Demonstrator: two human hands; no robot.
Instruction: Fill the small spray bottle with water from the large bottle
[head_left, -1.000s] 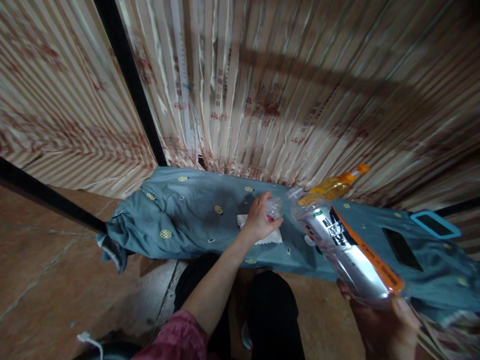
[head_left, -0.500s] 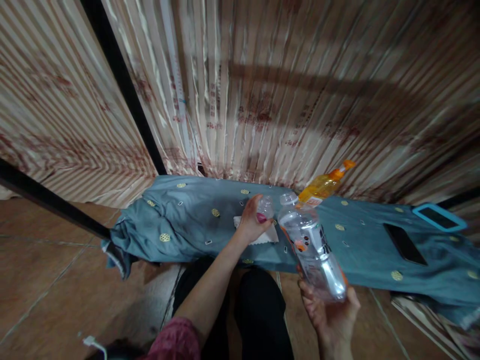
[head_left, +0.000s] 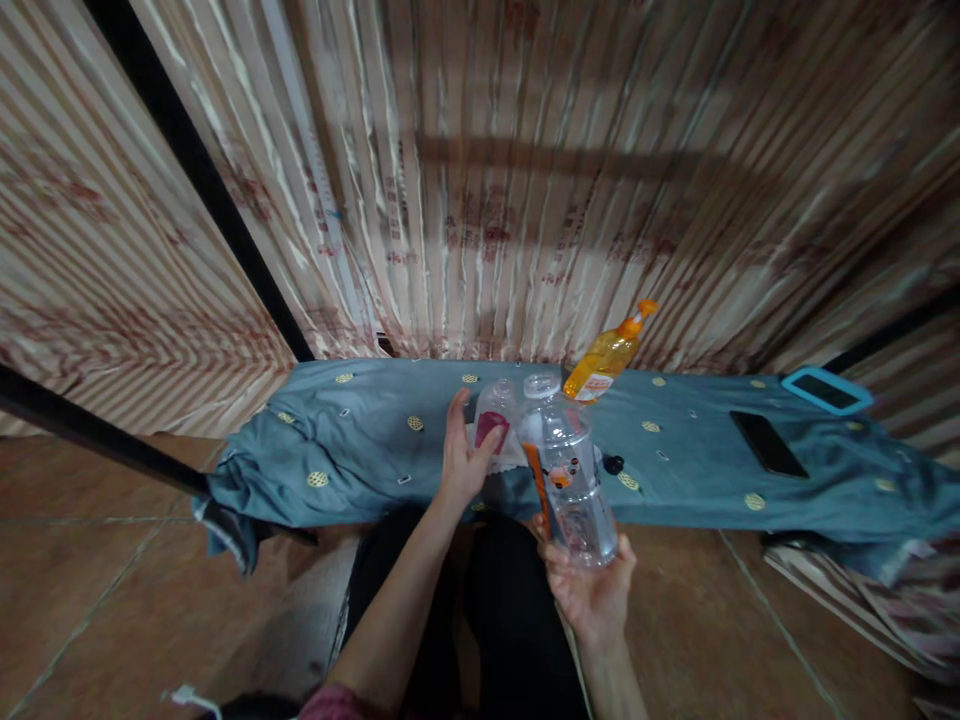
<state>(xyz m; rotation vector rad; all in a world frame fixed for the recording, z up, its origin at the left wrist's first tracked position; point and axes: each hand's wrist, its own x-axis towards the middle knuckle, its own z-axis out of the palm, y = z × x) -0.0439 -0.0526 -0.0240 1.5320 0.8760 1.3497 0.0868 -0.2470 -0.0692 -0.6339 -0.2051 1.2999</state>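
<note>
Left hand (head_left: 463,462) grips a small clear cup (head_left: 493,418); right hand (head_left: 589,585) grips a clear plastic bottle (head_left: 566,472), tilted just beside the cup.

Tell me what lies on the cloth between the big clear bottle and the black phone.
Head view: between the clear bottle and the phone lies a small black cap; otherwise only the cloth.

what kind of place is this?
Likely a home room, improvised workspace: low surface draped in a blue cloth, striped curtain behind, tiled floor, and a dark phone lying on the cloth.
</note>
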